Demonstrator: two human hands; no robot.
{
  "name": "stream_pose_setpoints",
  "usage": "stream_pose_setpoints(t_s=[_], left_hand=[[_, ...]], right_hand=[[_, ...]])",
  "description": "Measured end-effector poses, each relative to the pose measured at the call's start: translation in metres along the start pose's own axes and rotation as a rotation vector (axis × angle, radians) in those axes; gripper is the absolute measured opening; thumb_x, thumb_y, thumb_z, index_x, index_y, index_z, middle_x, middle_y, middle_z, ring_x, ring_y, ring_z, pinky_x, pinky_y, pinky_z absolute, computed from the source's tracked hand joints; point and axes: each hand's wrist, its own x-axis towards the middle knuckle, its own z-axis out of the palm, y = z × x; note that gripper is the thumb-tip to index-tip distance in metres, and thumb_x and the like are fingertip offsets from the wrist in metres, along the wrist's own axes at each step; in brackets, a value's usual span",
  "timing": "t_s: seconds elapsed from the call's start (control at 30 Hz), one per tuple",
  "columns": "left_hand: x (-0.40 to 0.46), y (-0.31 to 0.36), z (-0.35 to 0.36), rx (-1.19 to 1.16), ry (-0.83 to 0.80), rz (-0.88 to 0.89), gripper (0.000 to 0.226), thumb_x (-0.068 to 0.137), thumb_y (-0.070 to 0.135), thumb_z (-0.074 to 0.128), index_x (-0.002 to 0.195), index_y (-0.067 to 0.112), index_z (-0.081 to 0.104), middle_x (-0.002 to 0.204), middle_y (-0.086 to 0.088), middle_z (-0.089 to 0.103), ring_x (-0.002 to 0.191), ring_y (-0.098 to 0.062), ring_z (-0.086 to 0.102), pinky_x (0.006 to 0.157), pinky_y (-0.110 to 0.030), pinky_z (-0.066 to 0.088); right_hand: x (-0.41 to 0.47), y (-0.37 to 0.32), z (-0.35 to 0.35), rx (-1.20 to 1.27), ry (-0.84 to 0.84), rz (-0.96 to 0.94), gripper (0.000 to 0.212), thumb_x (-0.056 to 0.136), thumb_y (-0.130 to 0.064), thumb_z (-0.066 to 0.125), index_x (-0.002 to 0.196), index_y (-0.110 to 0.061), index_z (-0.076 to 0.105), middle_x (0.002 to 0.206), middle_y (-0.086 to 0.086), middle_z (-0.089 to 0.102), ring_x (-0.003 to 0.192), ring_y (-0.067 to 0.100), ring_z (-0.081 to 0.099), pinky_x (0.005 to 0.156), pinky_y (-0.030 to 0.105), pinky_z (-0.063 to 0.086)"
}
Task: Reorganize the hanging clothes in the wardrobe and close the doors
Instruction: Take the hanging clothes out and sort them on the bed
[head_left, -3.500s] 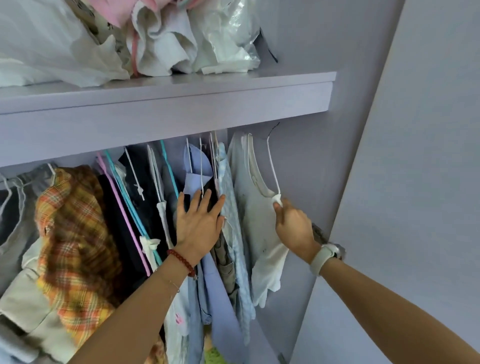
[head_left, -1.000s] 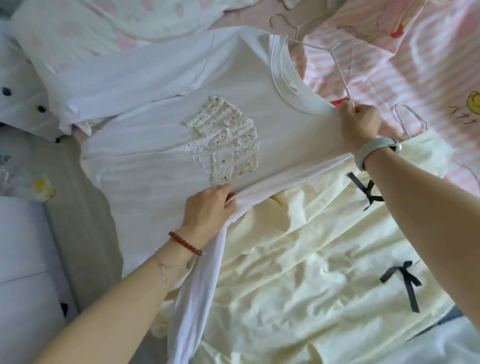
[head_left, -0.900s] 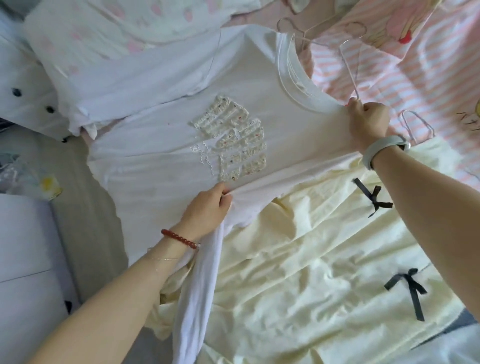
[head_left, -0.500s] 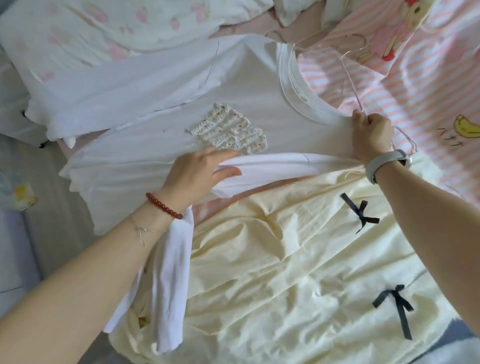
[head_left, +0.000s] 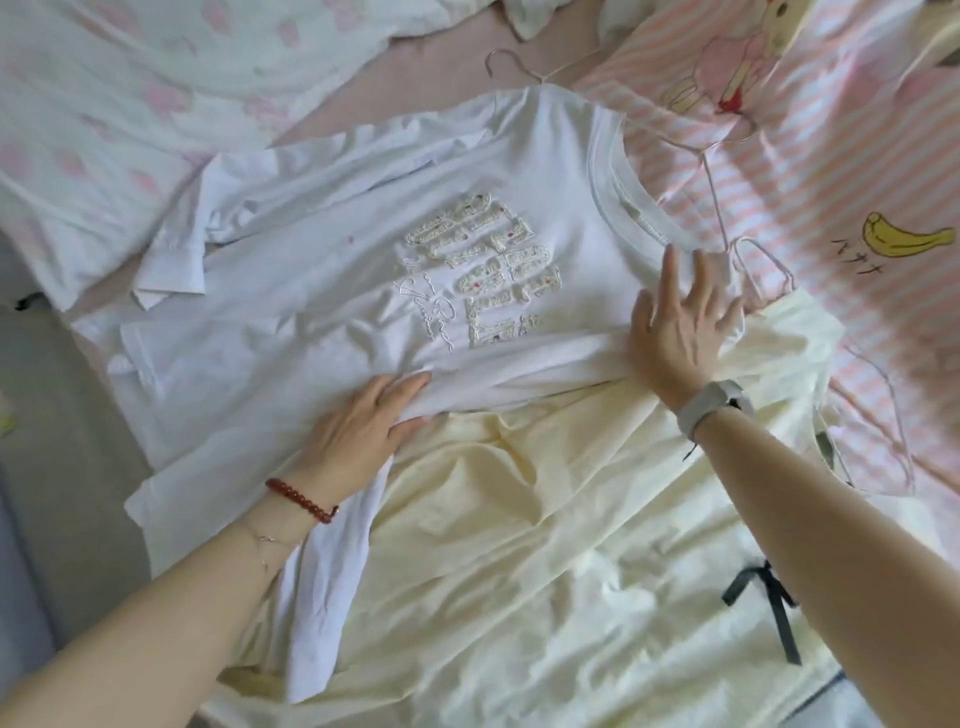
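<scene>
A white T-shirt (head_left: 332, 270) with a raised embroidered patch (head_left: 488, 265) lies spread on a bed, its lower side folded inward. My left hand (head_left: 363, 426) holds that folded edge between thumb and fingers. With spread fingers, my right hand (head_left: 680, 317) presses flat on the T-shirt's shoulder beside the collar. A thin white wire hanger (head_left: 714, 171) lies by the collar, no longer held. The wardrobe is out of view.
A cream garment (head_left: 519, 582) with dark ribbon bows (head_left: 769, 592) lies under the T-shirt, nearer me. Other wire hangers (head_left: 519, 65) rest on the pink striped bedding (head_left: 831, 171). A white floral cloth (head_left: 130, 104) and a white shirt cuff (head_left: 171, 260) lie at left.
I have turned from the wardrobe rail to the bed. My left hand folded the T-shirt's side inward. My right hand let go of the hanger and now lies flat on the shoulder.
</scene>
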Motion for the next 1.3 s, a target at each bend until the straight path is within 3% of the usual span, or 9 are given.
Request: stream_pose_setpoints(t_s=[0.1,0.23,0.37,0.57,0.67,0.9,1.03,1.17,1.3], left_hand=[[-0.001,0.002,0.001,0.010,-0.006,-0.077,0.042,0.095,0.044,0.039,0.134,0.031,0.044,0.122,0.002,0.052,0.107,-0.025,0.057,0.080,-0.036,0.046],[0.013,0.009,0.009,-0.061,-0.127,-0.144,0.040,0.096,0.044,0.032,0.132,0.033,0.045,0.124,-0.002,0.048,0.112,-0.027,0.053,0.088,-0.035,0.042],[0.009,0.010,0.009,-0.016,-0.161,-0.191,0.042,0.096,0.044,0.031,0.138,0.036,0.035,0.136,-0.001,0.042,0.121,-0.027,0.042,0.101,-0.037,0.031],[-0.064,0.014,-0.015,-0.012,0.210,-0.307,0.044,0.097,0.028,0.039,0.140,0.024,0.037,0.146,-0.008,0.034,0.131,-0.026,0.032,0.108,-0.044,0.024],[-0.127,0.015,-0.024,-0.028,0.255,-0.382,0.043,0.097,0.024,0.038,0.140,0.021,0.037,0.145,-0.007,0.034,0.131,-0.024,0.033,0.109,-0.044,0.022],[-0.326,0.020,-0.026,-0.098,0.227,-0.476,0.040,0.092,0.020,0.049,0.131,0.014,0.049,0.134,-0.011,0.049,0.118,-0.031,0.049,0.100,-0.045,0.037],[-0.452,0.002,-0.023,-0.118,0.324,-0.601,0.033,0.077,0.008,0.069,0.110,0.004,0.065,0.116,-0.020,0.061,0.095,-0.038,0.063,0.082,-0.049,0.051],[-0.576,-0.036,-0.041,-0.033,0.500,-0.773,0.037,0.064,0.002,0.077,0.100,0.002,0.068,0.105,-0.020,0.066,0.089,-0.034,0.066,0.072,-0.045,0.054],[-0.703,-0.061,-0.055,0.065,0.645,-1.020,0.035,0.081,0.008,0.062,0.116,0.005,0.061,0.120,-0.018,0.059,0.110,-0.032,0.058,0.089,-0.049,0.046]], right_hand=[[-0.027,-0.012,0.012,-0.085,-0.272,-0.279,0.050,0.095,-0.041,0.024,0.144,-0.034,0.016,0.155,0.007,0.010,0.142,0.029,0.003,0.110,0.057,-0.002],[-0.022,-0.008,0.022,-0.204,-0.546,-0.273,0.049,0.095,-0.047,0.012,0.143,-0.041,0.007,0.156,-0.004,0.000,0.143,0.022,-0.006,0.113,0.054,-0.004],[-0.031,-0.032,0.012,-0.206,-0.513,-0.176,0.049,0.096,-0.041,0.017,0.144,-0.032,0.010,0.156,0.002,0.004,0.143,0.026,-0.003,0.111,0.057,-0.002],[-0.116,-0.089,-0.022,0.078,-0.349,-0.228,0.050,0.096,-0.030,0.033,0.143,-0.019,0.024,0.153,0.006,0.019,0.143,0.024,0.007,0.112,0.052,0.004],[-0.178,-0.121,-0.045,0.181,-0.360,-0.287,0.046,0.094,-0.025,0.039,0.138,-0.014,0.035,0.148,0.007,0.031,0.141,0.026,0.017,0.111,0.048,0.011],[-0.349,-0.184,-0.101,0.212,-0.508,-0.733,0.037,0.089,-0.014,0.049,0.125,-0.009,0.053,0.132,0.011,0.052,0.130,0.028,0.040,0.107,0.043,0.026],[-0.445,-0.223,-0.118,0.135,-0.655,-0.959,0.041,0.094,-0.022,0.037,0.134,-0.017,0.040,0.140,0.000,0.040,0.135,0.017,0.027,0.108,0.031,0.020],[-0.541,-0.289,-0.133,0.076,-0.695,-1.252,0.040,0.094,-0.026,0.034,0.133,-0.019,0.039,0.138,0.000,0.039,0.126,0.020,0.036,0.098,0.032,0.030],[-0.644,-0.360,-0.155,0.196,-0.699,-1.512,0.042,0.094,-0.024,0.038,0.136,-0.019,0.039,0.143,0.001,0.037,0.133,0.017,0.031,0.100,0.033,0.030]])
